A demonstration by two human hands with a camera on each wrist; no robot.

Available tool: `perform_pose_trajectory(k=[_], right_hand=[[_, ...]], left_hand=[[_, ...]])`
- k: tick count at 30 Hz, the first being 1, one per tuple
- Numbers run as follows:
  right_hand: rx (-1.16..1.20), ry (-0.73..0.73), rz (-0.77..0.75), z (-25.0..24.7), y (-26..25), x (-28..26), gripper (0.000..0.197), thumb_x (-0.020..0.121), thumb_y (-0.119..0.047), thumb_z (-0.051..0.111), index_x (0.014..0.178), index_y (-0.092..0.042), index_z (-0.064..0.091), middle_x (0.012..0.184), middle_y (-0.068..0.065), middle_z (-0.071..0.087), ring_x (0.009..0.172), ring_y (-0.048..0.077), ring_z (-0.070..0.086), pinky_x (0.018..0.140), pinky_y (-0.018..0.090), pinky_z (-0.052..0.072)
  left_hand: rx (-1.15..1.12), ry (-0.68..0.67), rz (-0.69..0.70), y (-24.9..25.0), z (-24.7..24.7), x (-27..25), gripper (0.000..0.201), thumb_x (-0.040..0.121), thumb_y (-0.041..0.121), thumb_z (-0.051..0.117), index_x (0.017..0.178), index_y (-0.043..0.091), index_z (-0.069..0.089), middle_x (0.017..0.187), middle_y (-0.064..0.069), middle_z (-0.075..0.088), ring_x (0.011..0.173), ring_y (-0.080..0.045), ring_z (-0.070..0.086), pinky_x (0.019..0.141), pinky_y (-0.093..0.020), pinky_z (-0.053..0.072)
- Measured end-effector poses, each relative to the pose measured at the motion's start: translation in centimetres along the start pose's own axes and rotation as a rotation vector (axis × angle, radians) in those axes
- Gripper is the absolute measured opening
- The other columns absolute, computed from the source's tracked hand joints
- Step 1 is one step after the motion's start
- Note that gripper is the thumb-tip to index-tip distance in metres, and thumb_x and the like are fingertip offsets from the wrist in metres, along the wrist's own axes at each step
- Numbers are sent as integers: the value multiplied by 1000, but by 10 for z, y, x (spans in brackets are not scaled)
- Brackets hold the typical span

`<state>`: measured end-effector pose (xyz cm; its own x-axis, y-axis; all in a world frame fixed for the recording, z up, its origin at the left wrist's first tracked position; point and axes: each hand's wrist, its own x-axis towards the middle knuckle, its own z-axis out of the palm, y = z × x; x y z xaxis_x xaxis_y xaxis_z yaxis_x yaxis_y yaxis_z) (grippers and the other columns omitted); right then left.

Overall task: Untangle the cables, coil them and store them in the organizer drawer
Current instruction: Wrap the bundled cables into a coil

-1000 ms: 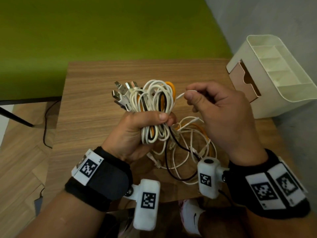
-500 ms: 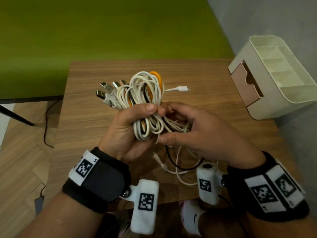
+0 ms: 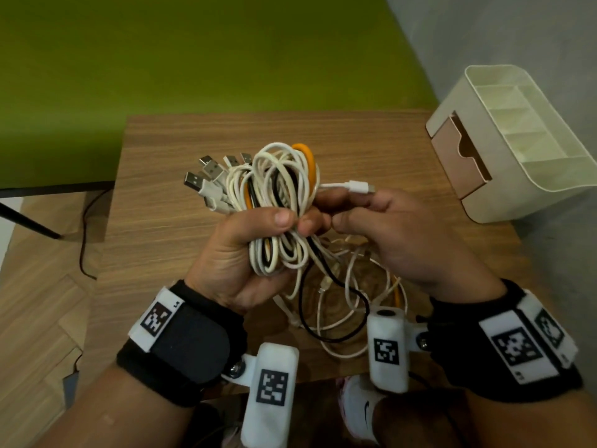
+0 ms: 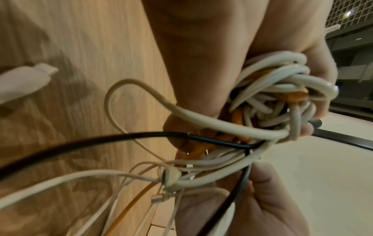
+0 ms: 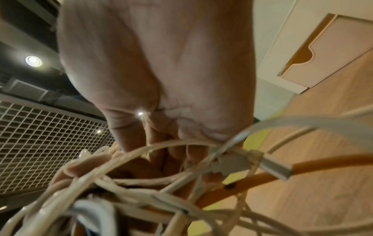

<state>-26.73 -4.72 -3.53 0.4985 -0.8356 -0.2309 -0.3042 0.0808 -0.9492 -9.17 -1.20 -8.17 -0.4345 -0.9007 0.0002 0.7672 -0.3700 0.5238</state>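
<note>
Now both hands (image 3: 245, 253) (image 3: 403, 240) grip the cable bundle (image 3: 277, 195) — right one closer.

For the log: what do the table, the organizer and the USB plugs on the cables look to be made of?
Table: wood or wood-look laminate, matte, with visible grain lines.
Organizer: smooth cream plastic by its moulded, rounded walls; its drawer front is a pinkish tan, probably plastic too.
USB plugs: grey metal shells, dull shine, set in white plastic housings.
</note>
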Motion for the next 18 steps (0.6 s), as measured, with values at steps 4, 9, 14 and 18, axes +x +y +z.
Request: perform_pose_trajectory(k=[4,9,14,18], right_hand=[[65,131,-46,-4,6,1,18,78,-9,70,89,-22,75,91,9,76,95,28,72,97,50,53],[-62,385,-48,-17,7,3,9,77,-20,80,77,-24,73,79,-5,73,73,3,65,73,21,54],[-305,476,142,-28,16,3,12,84,-30,74,77,-22,71,76,-8,69,72,-3,60,62,19,42],[-559,629,206,-50,24,3,20,92,-30,65,73,-24,61,81,-12,59,80,10,56,62,25,35]], left_hand=[[48,29,27,0,1,-2,30,67,16,82,94,11,70,73,-2,65,95,-21,60,94,-32,50],[114,235,70,2,-6,-3,33,50,17,90,77,6,72,74,-7,67,102,-27,68,91,-37,54],[131,389,185,5,-7,2,12,55,9,78,63,13,70,75,-2,65,94,-18,61,99,-41,37],[22,328,334,25,-15,-7,14,61,19,79,66,13,67,72,1,64,91,-14,64,104,-39,42]])
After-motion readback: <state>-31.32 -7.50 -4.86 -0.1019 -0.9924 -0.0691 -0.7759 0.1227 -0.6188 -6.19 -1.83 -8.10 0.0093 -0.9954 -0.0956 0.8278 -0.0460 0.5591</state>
